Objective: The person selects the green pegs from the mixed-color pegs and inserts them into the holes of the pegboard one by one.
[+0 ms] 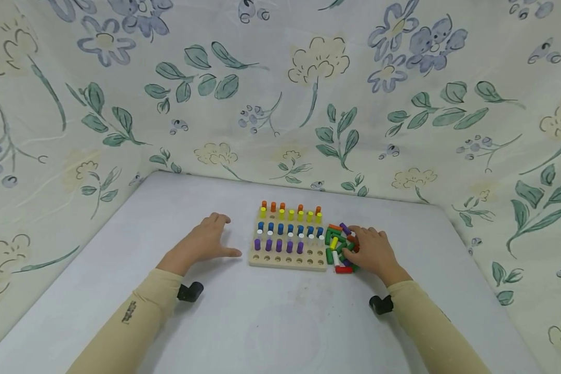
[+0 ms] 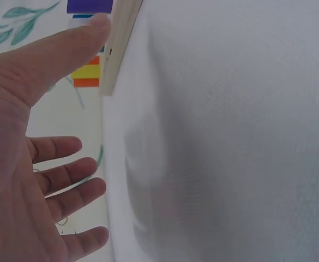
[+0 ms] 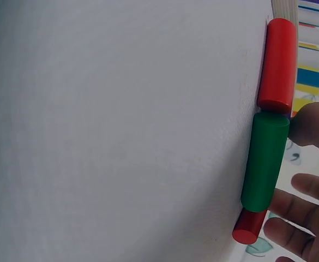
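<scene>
A wooden pegboard stands mid-table with rows of orange, yellow, blue, white and purple pegs. Bare holes show along its front row and at the right of the purple row. My left hand, fingers spread, is beside the board's left edge and holds nothing. In the left wrist view its thumb overlaps the board's side. My right hand rests over a heap of loose pegs at the board's right, fingers loosely bent. The right wrist view shows its thumb beside a green peg, between a red peg and a darker red one.
The white tabletop stretches in front of the board and to both sides. A floral-print cloth rises behind the table's far edge and at the sides. Black wrist-worn devices sit under both sleeves.
</scene>
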Demonstrator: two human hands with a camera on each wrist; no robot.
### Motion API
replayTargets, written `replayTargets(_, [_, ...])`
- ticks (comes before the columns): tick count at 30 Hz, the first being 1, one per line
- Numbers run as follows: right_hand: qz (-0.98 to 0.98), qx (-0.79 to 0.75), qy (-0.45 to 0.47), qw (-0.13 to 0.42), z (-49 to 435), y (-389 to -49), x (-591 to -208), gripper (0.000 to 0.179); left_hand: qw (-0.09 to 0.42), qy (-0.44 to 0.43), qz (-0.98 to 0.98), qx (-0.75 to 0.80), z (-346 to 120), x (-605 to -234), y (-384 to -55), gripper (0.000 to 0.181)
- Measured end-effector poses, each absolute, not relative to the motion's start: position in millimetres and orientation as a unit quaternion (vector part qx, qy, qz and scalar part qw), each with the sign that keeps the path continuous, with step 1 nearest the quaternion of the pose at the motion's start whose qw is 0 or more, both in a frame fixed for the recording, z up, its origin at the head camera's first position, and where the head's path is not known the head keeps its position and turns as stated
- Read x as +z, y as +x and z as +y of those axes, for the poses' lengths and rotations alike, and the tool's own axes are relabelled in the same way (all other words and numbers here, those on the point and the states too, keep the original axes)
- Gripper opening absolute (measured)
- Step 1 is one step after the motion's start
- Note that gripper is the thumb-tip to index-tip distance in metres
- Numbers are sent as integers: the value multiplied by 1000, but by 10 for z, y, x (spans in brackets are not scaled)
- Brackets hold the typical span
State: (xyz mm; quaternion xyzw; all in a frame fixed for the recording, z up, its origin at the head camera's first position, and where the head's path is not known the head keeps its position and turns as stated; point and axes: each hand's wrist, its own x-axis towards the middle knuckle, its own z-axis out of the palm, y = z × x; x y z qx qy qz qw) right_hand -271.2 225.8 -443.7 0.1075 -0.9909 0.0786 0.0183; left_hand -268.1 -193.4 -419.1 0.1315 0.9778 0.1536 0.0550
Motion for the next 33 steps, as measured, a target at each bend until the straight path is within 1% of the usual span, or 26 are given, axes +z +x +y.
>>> replayTargets(10, [-990, 83, 108, 30, 2278, -2711, -4435, 63, 55, 150, 975, 154, -1862, -4243, -2696, 117])
replayTargets(17, [-989, 89, 111, 33, 2266, -2724, -4442, 62, 51, 161, 975, 145, -1805, -4285, -2719, 122])
replayTargets(27, [-986, 110, 121, 34, 2232, -2706, -4427, 58, 61, 163, 973, 151, -1763, -4331, -2696, 123])
replayTargets(33, [-986, 115, 119, 35, 2222, -2670, -4413, 56, 75, 160, 972, 157, -1755, -4334, -2667, 118])
